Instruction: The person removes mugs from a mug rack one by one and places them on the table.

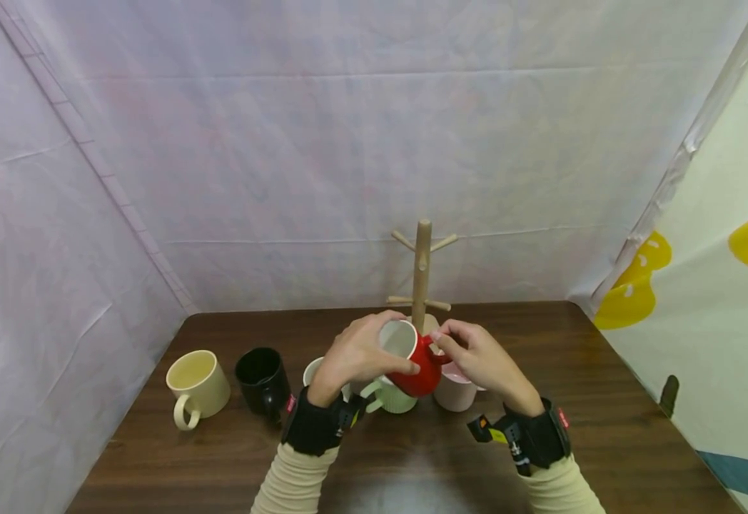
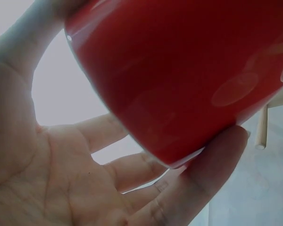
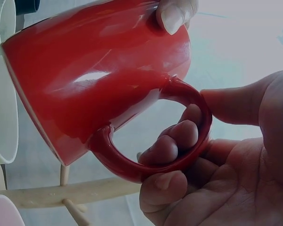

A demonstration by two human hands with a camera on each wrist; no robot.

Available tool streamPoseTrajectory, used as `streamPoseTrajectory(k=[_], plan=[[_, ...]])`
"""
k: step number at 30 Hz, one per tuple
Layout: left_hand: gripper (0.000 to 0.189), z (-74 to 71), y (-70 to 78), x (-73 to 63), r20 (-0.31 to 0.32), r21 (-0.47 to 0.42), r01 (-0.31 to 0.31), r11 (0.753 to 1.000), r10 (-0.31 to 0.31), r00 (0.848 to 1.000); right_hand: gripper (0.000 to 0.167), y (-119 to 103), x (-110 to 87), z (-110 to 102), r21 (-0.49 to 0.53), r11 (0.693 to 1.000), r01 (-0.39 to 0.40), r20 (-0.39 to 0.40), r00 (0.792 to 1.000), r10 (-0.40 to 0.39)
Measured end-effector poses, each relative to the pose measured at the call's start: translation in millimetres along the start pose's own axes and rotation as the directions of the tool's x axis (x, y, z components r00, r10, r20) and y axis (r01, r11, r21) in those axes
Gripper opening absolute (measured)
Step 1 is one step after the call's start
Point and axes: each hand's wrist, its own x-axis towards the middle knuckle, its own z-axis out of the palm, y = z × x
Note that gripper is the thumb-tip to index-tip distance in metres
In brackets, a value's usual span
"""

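A glossy red mug (image 1: 424,375) with a white inside is held up over the table, tilted with its mouth toward the upper left. My left hand (image 1: 364,350) grips its body, thumb on the near side and the other fingers around the far side. On the right, my right hand (image 1: 486,360) holds the mug's handle (image 3: 205,122), with fingertips through the loop and the thumb against its outside. Behind the red mug stands a wooden mug tree (image 1: 422,275) with several bare pegs; its base is partly hidden.
Below the red mug are a pale green mug (image 1: 395,400) and a pink mug (image 1: 454,394). A white mug (image 1: 311,370) is half hidden by the left hand. Further left stand a black mug (image 1: 262,382) and a cream-yellow mug (image 1: 205,389) on the brown wooden table (image 1: 605,428).
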Motion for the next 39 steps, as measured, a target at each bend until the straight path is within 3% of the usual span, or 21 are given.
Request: streamPoseTrajectory(k=[13, 21, 26, 39], plan=[[0.076, 4.6, -1.5, -1.3, -0.023, -0.009, -0.024, 1.0, 0.024, 0.999, 0.024, 5.0, -2.2, 1.8, 0.048, 0.998, -0.027, -0.017, 0.999, 0.028], [0.081, 8.9, -7.2, -3.0, -0.087, -0.124, -0.067, 0.99, 0.056, 0.995, 0.027, 11.1, -4.8, -3.4, 0.038, 0.999, -0.012, -0.076, 0.997, 0.015], [0.076, 8.7, -10.9, -3.6, -0.09, -0.215, -0.112, 0.97, 0.094, 0.991, 0.028, 14.5, -6.1, -8.5, 0.083, 0.997, -0.006, -0.116, 0.993, 0.016], [0.066, 8.5, -25.3, -9.4, -0.096, -0.194, -0.015, 0.981, -0.003, 0.995, 0.037, 15.4, -18.6, -32.1, 0.088, 0.99, -0.111, -0.239, 0.962, 0.129]])
